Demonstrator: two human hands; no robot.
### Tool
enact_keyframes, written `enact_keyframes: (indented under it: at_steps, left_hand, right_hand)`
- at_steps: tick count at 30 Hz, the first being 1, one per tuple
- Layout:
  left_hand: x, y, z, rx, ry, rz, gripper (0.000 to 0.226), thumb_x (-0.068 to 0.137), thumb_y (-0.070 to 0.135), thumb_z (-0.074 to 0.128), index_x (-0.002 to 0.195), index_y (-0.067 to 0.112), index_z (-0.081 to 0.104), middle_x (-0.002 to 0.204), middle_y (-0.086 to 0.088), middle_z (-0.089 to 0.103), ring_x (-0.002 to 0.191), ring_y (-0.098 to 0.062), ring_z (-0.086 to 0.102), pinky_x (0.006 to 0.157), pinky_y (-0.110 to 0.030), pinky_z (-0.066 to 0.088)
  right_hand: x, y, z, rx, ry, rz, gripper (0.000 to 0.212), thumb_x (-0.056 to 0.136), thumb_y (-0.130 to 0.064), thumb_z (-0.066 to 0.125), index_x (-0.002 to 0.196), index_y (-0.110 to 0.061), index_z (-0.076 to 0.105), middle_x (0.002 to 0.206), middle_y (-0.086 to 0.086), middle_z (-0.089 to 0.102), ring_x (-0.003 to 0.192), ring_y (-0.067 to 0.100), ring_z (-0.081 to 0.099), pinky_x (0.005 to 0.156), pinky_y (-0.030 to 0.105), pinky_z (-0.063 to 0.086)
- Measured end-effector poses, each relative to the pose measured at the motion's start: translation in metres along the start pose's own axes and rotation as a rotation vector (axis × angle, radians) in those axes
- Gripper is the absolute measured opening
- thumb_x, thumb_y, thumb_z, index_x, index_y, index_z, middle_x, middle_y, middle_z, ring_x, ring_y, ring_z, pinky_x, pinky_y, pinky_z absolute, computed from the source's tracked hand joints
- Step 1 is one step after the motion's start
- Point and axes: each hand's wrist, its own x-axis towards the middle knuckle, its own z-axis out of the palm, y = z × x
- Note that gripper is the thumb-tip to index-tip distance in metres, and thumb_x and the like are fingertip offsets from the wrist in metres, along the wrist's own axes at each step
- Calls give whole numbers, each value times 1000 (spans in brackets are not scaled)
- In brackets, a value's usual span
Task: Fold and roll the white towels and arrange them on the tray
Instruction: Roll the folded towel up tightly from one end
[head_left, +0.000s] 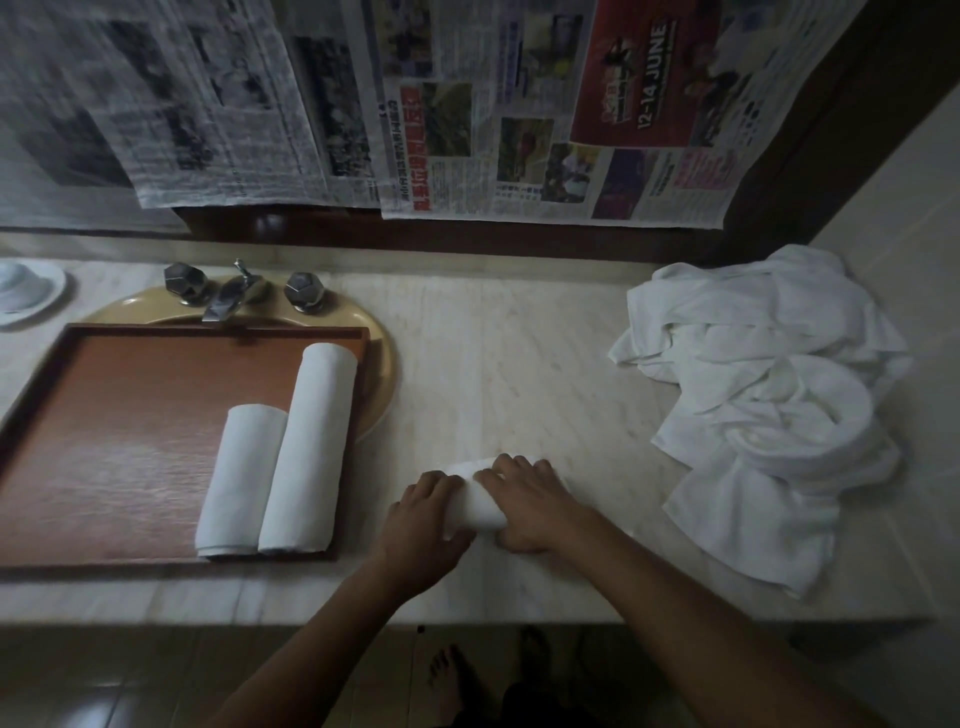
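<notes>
A small rolled white towel (480, 501) lies on the marble counter near its front edge. My left hand (423, 519) grips its left end and my right hand (524, 501) curls over its right part, so much of the roll is hidden. Left of them sits a brown wooden tray (104, 415). On the tray's right side lie two rolled white towels side by side: a short one (239, 480) and a longer one (311, 447).
A heap of loose white towels (763, 410) fills the counter's right end by the wall. Behind the tray are a tan basin (376, 338) with a chrome tap (231, 293), and a white dish (26, 293) at far left. Newspapers (467, 109) hang behind.
</notes>
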Motion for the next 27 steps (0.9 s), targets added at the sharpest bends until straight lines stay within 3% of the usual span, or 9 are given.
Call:
enact_keyframes:
  at_steps: [4, 7, 10, 13, 17, 22, 25, 27]
  left_hand:
    - [-9, 0, -4, -181, -68, -98, 57, 91, 52, 71, 139, 26, 56, 134, 8, 48, 107, -12, 57, 85, -24, 45]
    - [-24, -3, 0, -248, -116, -153, 52, 93, 53, 68, 138, 32, 55, 130, 5, 51, 109, -16, 60, 90, -28, 50]
    - [-29, 0, 2, -295, -117, -226, 50, 94, 55, 65, 138, 34, 55, 126, 4, 52, 107, -17, 59, 86, -28, 50]
    - [-25, 4, 1, -286, -106, -274, 48, 94, 57, 64, 136, 35, 57, 121, 0, 54, 104, -20, 58, 82, -29, 44]
    - [-21, 6, -1, -331, -95, -348, 46, 92, 59, 66, 131, 36, 58, 116, -1, 55, 101, -20, 58, 80, -30, 45]
    - [-16, 12, -1, -339, -84, -399, 47, 92, 56, 67, 131, 31, 61, 117, -4, 56, 102, -21, 57, 81, -30, 45]
    - [-14, 15, -2, -341, -85, -425, 48, 92, 57, 65, 131, 31, 60, 118, -3, 57, 100, -20, 59, 77, -29, 50]
    - [-12, 13, -1, -385, -78, -454, 50, 91, 60, 66, 130, 30, 60, 118, -4, 61, 98, -22, 63, 80, -39, 60]
  right_hand:
    - [-16, -2, -2, 84, -98, -12, 84, 76, -53, 79, 146, -26, 42, 136, 4, 40, 123, 26, 39, 103, 46, 37]
    - [-32, -5, 0, 241, -148, -4, 91, 73, -54, 84, 148, -28, 40, 138, 0, 44, 121, 23, 45, 100, 40, 40]
    - [-38, -4, 0, 378, -128, 51, 87, 65, -59, 86, 136, -33, 43, 132, -4, 57, 108, 20, 55, 91, 38, 50]
    - [-41, -5, 0, 283, -40, 48, 77, 72, -69, 75, 136, -31, 50, 131, -4, 59, 112, 19, 55, 94, 37, 45]
    - [-63, -13, 14, 231, 142, 124, 81, 86, -69, 24, 155, -28, 37, 163, 0, 33, 149, 23, 28, 122, 46, 19]
    - [-79, 2, 41, 617, 192, 373, 66, 102, -58, 46, 159, -32, 28, 171, 1, 9, 154, 24, 14, 124, 43, 22]
    - [-75, 14, 45, 319, 256, 178, 72, 97, -59, 44, 161, -37, 20, 172, -1, -2, 157, 27, -1, 126, 51, 15]
    - [-70, 12, 38, 194, 229, 45, 82, 92, -61, 50, 162, -38, 13, 172, -1, -4, 157, 27, -6, 126, 54, 7]
